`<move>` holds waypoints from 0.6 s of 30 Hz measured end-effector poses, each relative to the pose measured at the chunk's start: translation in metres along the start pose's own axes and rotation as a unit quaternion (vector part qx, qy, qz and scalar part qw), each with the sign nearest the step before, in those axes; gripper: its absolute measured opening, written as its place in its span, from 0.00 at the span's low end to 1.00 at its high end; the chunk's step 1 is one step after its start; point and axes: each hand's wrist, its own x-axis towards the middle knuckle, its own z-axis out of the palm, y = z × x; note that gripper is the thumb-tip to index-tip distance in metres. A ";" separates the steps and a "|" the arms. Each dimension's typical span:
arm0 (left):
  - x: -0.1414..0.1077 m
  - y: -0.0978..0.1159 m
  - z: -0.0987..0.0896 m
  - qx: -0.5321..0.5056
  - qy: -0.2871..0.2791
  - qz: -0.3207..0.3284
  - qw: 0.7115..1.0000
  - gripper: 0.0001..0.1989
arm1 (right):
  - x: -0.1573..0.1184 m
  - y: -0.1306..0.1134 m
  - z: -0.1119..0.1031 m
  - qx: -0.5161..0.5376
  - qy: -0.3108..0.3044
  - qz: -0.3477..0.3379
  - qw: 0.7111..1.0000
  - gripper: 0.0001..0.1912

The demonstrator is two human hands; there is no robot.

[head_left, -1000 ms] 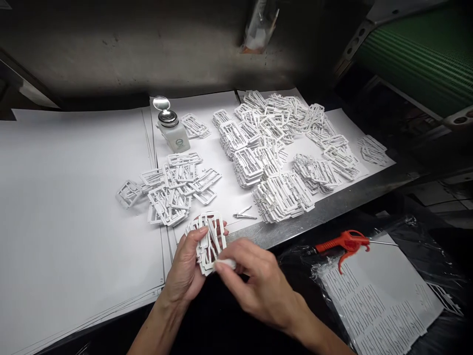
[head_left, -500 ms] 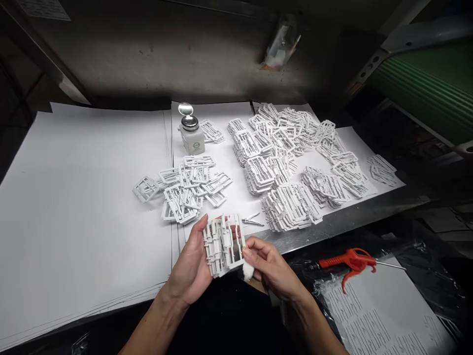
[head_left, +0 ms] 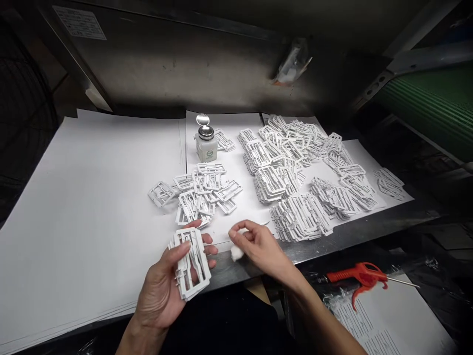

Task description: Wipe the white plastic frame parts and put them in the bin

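Observation:
A stack of white plastic frames lies in my left hand, thumb on top and fingers wrapped behind it. To its right, my right hand is closed around a white cotton wad, with thumb and index finger together above the table edge. Beyond my hands is a loose pile of similar frames on white paper. Behind that pile stands a pump bottle with its metal lid raised. Tweezers are mostly hidden behind my right hand.
Many stacked white frames cover the right side of the paper. A red air gun lies at the lower right on plastic and a printed sheet. A metal panel stands at the back, with a plastic pouch on it.
My right hand has let go of the frames and moved up and away with the cotton. My left hand has moved left, its thumb now over the stack. The whole view has shifted.

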 end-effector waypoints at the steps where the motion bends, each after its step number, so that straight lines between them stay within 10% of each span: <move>1: -0.001 0.002 -0.002 0.008 0.010 -0.003 1.000 0.25 | 0.011 -0.003 0.000 0.025 0.010 0.011 1.000 0.16; 10: 0.007 0.001 -0.008 -0.039 -0.017 -0.023 0.999 0.21 | 0.081 -0.012 0.012 0.121 0.082 0.043 0.988 0.14; 18: 0.006 0.002 -0.002 -0.019 0.007 -0.026 0.999 0.23 | 0.060 -0.007 0.009 0.145 0.138 -0.020 0.979 0.14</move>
